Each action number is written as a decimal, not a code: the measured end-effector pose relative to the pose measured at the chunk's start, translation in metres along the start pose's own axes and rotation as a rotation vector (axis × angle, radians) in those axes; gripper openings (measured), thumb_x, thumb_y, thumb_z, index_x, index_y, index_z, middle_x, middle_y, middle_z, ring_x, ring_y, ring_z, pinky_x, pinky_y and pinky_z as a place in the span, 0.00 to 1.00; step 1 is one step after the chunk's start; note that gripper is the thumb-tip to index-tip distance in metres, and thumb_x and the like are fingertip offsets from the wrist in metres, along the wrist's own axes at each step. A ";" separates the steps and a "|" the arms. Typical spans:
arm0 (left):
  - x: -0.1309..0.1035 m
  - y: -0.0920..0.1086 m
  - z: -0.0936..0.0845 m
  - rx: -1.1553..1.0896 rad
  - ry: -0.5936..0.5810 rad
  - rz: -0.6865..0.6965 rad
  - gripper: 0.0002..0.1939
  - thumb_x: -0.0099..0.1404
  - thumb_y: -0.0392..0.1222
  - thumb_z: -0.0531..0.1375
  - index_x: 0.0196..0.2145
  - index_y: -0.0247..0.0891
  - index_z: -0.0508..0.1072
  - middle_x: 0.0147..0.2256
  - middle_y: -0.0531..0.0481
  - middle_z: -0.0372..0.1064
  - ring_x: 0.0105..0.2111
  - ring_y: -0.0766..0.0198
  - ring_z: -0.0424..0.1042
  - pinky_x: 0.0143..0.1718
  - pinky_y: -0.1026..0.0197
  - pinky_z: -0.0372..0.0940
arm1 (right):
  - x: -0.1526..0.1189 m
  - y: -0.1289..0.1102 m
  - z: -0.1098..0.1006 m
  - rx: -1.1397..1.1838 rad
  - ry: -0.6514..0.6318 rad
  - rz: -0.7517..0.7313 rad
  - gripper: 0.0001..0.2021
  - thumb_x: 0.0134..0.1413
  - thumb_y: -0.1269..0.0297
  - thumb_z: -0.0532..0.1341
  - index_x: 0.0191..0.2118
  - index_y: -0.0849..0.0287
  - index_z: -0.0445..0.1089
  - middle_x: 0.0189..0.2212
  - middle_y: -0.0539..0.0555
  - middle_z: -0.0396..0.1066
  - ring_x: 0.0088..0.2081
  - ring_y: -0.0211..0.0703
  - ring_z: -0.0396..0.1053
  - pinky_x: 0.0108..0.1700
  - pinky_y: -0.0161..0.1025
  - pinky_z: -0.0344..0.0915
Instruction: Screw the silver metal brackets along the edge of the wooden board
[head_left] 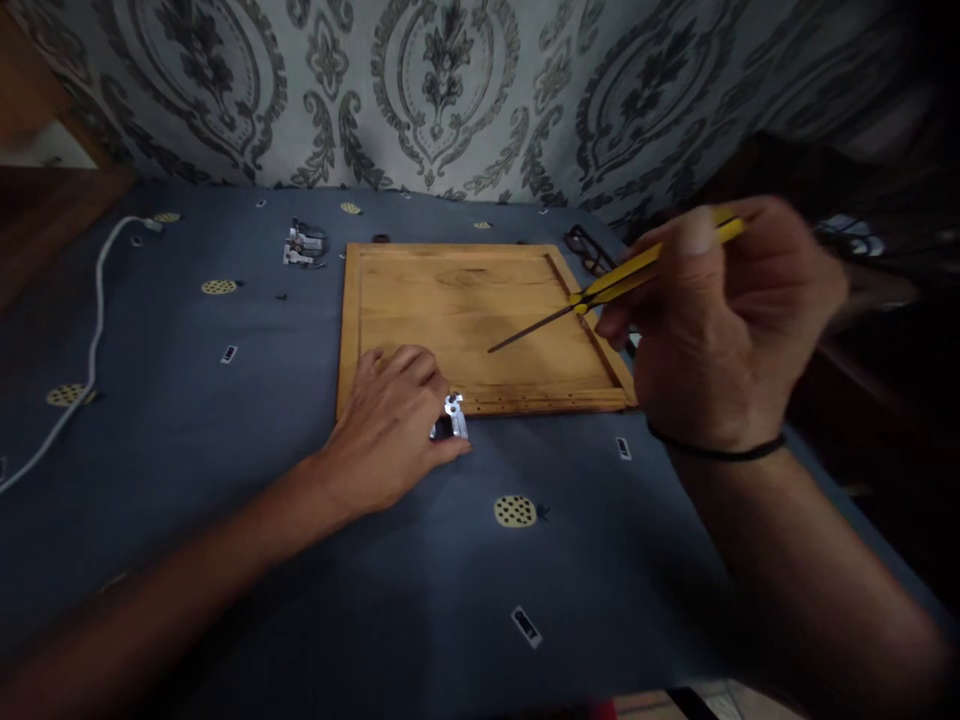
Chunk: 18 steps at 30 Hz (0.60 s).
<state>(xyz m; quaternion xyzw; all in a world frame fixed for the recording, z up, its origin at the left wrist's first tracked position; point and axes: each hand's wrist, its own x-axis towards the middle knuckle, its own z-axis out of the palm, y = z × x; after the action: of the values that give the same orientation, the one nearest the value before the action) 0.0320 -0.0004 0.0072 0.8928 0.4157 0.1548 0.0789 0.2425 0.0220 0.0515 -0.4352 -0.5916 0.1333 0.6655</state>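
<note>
My right hand (720, 320) is closed around the yellow handle of a screwdriver (622, 275), raised above the right side of a wooden door panel (457, 320). The screwdriver's thin shaft points down and left, its tip over the panel. At the panel's near edge, my left hand (394, 425) grips a shiny metal cabinet hinge (452, 415) between thumb and fingers. Part of that hinge is hidden by the fingers. Small dark holes run along the near frame strip, right of the hinge.
More metal hinges (304, 243) lie behind the panel's left side, with a small screw (281, 296) nearby. A pair of eyeglasses (589, 250) rests at the back right. A white cable (97, 310) curves along the left of the blue patterned tablecloth (262, 580). Behind stands a patterned curtain (442, 90).
</note>
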 end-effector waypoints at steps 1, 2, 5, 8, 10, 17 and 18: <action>0.000 0.000 0.000 0.000 0.000 0.001 0.17 0.60 0.52 0.69 0.39 0.35 0.76 0.46 0.42 0.72 0.51 0.48 0.68 0.53 0.45 0.59 | -0.003 -0.008 0.004 0.034 -0.025 0.021 0.17 0.56 0.48 0.66 0.30 0.54 0.65 0.26 0.47 0.72 0.15 0.32 0.63 0.13 0.34 0.52; 0.001 0.000 0.000 0.000 -0.001 -0.001 0.17 0.60 0.52 0.69 0.38 0.35 0.77 0.46 0.42 0.72 0.51 0.48 0.68 0.53 0.45 0.60 | -0.007 -0.014 0.008 0.062 -0.054 0.024 0.16 0.57 0.48 0.65 0.31 0.54 0.64 0.27 0.48 0.74 0.15 0.32 0.63 0.12 0.34 0.52; 0.001 0.000 -0.001 0.002 -0.011 -0.011 0.16 0.60 0.51 0.70 0.38 0.36 0.77 0.46 0.43 0.73 0.51 0.48 0.68 0.52 0.45 0.60 | -0.024 -0.017 0.015 0.082 -0.101 0.079 0.14 0.61 0.48 0.62 0.34 0.53 0.64 0.26 0.48 0.73 0.17 0.35 0.65 0.14 0.36 0.57; 0.001 0.000 0.000 0.003 -0.006 -0.012 0.16 0.60 0.51 0.70 0.38 0.36 0.77 0.45 0.43 0.73 0.51 0.49 0.68 0.52 0.46 0.60 | -0.037 -0.008 0.016 0.028 -0.092 0.138 0.13 0.63 0.49 0.60 0.35 0.51 0.63 0.29 0.49 0.74 0.18 0.37 0.67 0.16 0.38 0.60; 0.000 -0.001 0.000 -0.002 -0.002 -0.007 0.16 0.60 0.52 0.69 0.38 0.36 0.77 0.46 0.43 0.73 0.51 0.49 0.68 0.52 0.46 0.60 | -0.041 -0.003 0.015 0.036 -0.065 0.145 0.12 0.63 0.49 0.60 0.35 0.50 0.63 0.30 0.50 0.74 0.20 0.39 0.69 0.16 0.38 0.59; 0.000 0.000 0.001 -0.009 0.002 -0.008 0.15 0.62 0.52 0.68 0.39 0.38 0.76 0.46 0.44 0.74 0.51 0.50 0.68 0.52 0.46 0.59 | -0.042 -0.001 0.015 0.029 -0.070 0.160 0.12 0.64 0.49 0.59 0.34 0.50 0.62 0.30 0.50 0.74 0.19 0.38 0.67 0.17 0.38 0.59; 0.000 0.000 0.001 -0.004 0.002 -0.009 0.15 0.62 0.52 0.68 0.39 0.37 0.76 0.46 0.44 0.73 0.51 0.49 0.68 0.52 0.46 0.59 | -0.043 -0.001 0.015 0.013 -0.075 0.168 0.13 0.64 0.49 0.58 0.34 0.50 0.62 0.30 0.50 0.73 0.18 0.37 0.66 0.17 0.38 0.59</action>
<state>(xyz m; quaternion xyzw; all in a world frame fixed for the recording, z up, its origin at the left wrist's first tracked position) 0.0323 -0.0002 0.0068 0.8906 0.4194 0.1562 0.0809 0.2177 -0.0019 0.0221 -0.4736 -0.5765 0.2088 0.6322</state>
